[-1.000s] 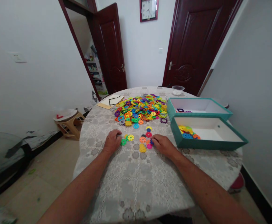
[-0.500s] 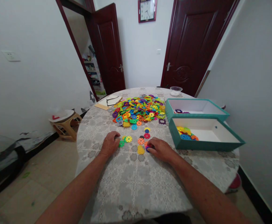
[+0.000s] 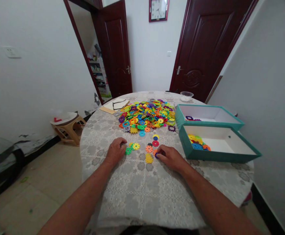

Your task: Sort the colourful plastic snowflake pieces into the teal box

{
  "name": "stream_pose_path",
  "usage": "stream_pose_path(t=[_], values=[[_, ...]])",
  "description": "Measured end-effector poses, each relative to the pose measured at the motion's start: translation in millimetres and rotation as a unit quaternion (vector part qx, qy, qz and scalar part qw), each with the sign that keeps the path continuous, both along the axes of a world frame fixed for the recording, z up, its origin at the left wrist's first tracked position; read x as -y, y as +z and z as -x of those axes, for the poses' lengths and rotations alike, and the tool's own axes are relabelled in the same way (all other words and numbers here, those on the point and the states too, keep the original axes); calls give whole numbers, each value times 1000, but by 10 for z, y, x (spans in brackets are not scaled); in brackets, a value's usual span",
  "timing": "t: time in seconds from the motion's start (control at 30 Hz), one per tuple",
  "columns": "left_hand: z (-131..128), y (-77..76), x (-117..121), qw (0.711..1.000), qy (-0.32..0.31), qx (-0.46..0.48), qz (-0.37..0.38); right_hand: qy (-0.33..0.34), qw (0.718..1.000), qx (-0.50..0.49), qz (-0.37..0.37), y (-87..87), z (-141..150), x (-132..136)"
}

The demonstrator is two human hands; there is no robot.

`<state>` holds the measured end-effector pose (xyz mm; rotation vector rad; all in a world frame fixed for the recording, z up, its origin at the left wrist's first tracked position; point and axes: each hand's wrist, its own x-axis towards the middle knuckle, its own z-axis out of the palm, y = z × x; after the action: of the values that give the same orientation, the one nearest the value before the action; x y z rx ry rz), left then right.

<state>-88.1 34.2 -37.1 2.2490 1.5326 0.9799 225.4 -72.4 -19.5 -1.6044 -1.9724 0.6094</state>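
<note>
My left hand (image 3: 116, 150) rests on the lace tablecloth (image 3: 142, 189), its fingertips touching a green plastic disc (image 3: 128, 151) beside a yellow disc (image 3: 135, 146). My right hand (image 3: 169, 157) lies curled on the table, fingers pinching a small blue and pink piece (image 3: 156, 154). Between the hands lie an orange disc (image 3: 149, 148), a red disc (image 3: 155, 143) and a yellow piece (image 3: 149, 158). Farther back sits a big heap of colourful discs (image 3: 147, 117).
Two teal boxes stand at the right: the near box (image 3: 218, 156) holds several coloured discs, the far box (image 3: 230, 121) a few purple pieces. Glasses on a notebook (image 3: 115, 105) and a small clear bowl (image 3: 186, 95) sit at the back. A stool (image 3: 67, 125) stands left of the table.
My right hand has drawn slightly toward me and curled over the small blue and pink piece. The left hand has stayed at the green disc. The view has shifted a little.
</note>
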Motion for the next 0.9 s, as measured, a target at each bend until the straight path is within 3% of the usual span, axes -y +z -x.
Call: stream_pose_path(t=[0.37, 0.63, 0.9], values=[[-11, 7, 22, 1000, -15, 10, 5, 15, 998, 58, -8, -23, -7, -60], [-89, -14, 83, 994, -69, -74, -51, -8, 997, 78, 7, 15, 37, -66], [-122, -11, 116, 988, -68, -125, -62, -30, 995, 91, 39, 20, 63, -108]])
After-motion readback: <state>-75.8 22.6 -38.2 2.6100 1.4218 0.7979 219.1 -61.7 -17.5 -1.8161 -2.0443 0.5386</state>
